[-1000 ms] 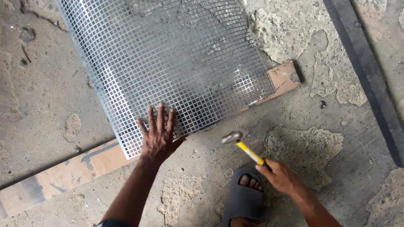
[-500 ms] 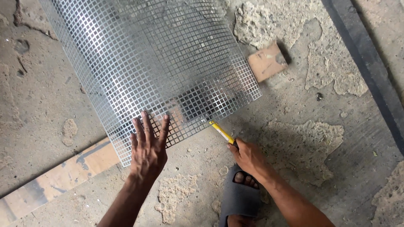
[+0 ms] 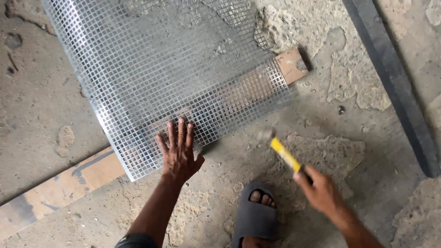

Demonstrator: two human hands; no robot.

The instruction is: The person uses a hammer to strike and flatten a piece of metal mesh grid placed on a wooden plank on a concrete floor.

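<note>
A sheet of silver wire mesh [image 3: 170, 69] lies on the concrete floor, its near edge over a long wooden plank [image 3: 69, 183]. My left hand [image 3: 179, 154] presses flat on the mesh's near edge, fingers spread. My right hand [image 3: 319, 190] grips a yellow-handled hammer [image 3: 280, 149], whose blurred head hovers just off the mesh's near edge, to the right of my left hand.
My foot in a grey slide sandal [image 3: 255, 218] stands between my arms. A dark beam [image 3: 395, 82] runs diagonally along the right. The plank's far end [image 3: 291, 64] sticks out past the mesh. The floor is rough, patchy concrete.
The hammer struck down at the mesh edge half a second ago and has now swung back up and right. My left hand stays pressed on the mesh.
</note>
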